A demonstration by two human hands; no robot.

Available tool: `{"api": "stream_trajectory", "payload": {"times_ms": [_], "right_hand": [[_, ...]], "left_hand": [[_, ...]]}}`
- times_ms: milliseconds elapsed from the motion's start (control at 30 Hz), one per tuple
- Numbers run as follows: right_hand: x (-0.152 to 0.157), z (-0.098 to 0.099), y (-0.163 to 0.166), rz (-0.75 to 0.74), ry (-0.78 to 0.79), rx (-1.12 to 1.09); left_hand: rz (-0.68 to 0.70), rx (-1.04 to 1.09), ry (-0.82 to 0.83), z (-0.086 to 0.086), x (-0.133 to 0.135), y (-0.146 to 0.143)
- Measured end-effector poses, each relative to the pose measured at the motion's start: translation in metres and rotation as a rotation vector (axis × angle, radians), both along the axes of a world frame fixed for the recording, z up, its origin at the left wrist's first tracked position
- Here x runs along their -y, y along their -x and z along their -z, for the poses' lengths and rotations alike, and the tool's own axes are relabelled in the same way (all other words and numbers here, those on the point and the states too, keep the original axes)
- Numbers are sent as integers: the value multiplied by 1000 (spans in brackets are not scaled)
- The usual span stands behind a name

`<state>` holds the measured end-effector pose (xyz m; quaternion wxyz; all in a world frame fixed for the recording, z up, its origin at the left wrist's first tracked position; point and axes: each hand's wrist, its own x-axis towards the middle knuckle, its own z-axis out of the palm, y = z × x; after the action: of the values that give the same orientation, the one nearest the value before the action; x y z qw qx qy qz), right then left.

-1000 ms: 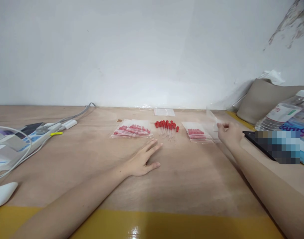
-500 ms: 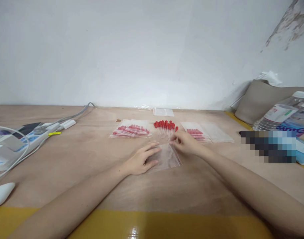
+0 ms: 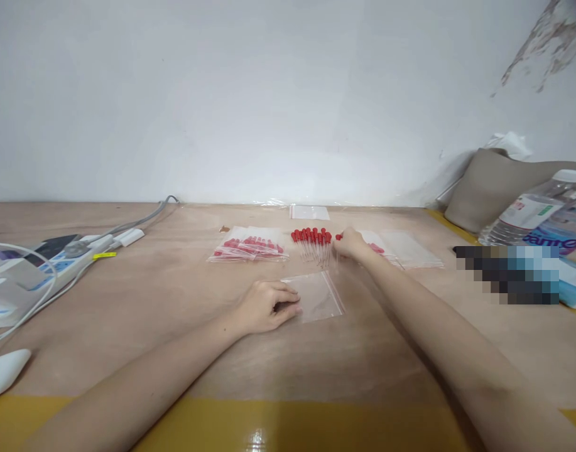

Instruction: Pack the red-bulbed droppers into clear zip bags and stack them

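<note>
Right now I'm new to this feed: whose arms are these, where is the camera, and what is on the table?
No machine here: a person's bare arms, filmed by one camera worn on their head, looking forward and down. On the wooden table lie a loose pile of red-capped droppers, filled bags beside it, a power strip far left and water bottles far right. The left hand pinches the edge of an empty clear bag. The right hand appears to pinch one dropper at the pile's right edge.
</note>
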<state>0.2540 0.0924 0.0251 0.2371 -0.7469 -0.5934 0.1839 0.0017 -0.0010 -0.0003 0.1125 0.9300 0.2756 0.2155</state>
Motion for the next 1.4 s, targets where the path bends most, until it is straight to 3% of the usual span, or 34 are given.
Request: {"api": "stream_trajectory", "payload": {"times_ms": [100, 233, 400, 600, 733, 833, 933, 1100, 1233, 1400], "right_hand": [[17, 1, -9, -28, -164, -180], [48, 17, -22, -86, -401, -548], [69, 35, -25, -1, -479, -829], [73, 38, -17, 20, -445, -968], [84, 37, -13, 24, -331, -1144], [94, 36, -16, -183, -125, -1226], [100, 33, -23, -437, 73, -1132], [99, 29, -28, -646, 42, -1043], [99, 28, -24, -723, -12, -1045], [102, 30, -18, -802, 120, -1170]], "left_hand": [[-16, 19, 9, 0, 1, 0], [-30, 21, 2, 2, 0, -1], [-37, 27, 2, 2, 0, 0], [-34, 29, 8, 2, -1, 0], [-50, 27, 8, 1, 0, -1], [-75, 12, 13, 0, 0, -1], [-73, 12, 17, 0, 0, 0], [-58, 20, 14, 0, 0, 0], [-46, 31, 5, 1, -1, 0], [-37, 29, 5, 1, -1, 0]]}}
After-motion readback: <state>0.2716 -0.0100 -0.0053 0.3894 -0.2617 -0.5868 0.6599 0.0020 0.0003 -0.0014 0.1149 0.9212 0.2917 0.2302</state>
